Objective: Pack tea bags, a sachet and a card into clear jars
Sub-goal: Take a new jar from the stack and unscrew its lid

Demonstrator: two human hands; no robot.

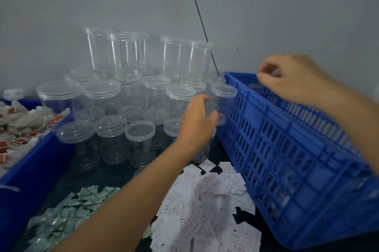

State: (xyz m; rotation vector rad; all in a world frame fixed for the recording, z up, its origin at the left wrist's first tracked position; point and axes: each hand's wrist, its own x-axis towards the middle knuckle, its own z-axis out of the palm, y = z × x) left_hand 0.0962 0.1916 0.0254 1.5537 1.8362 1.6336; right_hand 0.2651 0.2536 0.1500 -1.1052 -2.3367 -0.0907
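One clear jar (pixel 223 104) is in hand: our left hand (pixel 196 122) has its grip clamped round it, beside the blue crate (pixel 287 149). Our right hand (pixel 297 79) curls over the crate; we cannot tell its grip. Next, we judge: lid (pixel 224 88) off, tea bags (pixel 20 124) in.

Clear jars (pixel 127 87), far edge of the surface (pixel 92 175): transparent plastic, smooth and glossy, with lids of the same material. Crate (pixel 287 149), right edge: blue moulded plastic, perforated walls, low sheen. Tray (pixel 30 169), left edge: blue plastic, smooth. Tea bags (pixel 24 120): white fibrous paper, matt, with red paper tags. Sachets (pixel 67 210), near edge: green-and-white film, glossy, crinkled. Cards (pixel 205 200): white printed paper, matt. Surface: dark, smooth, reflective.
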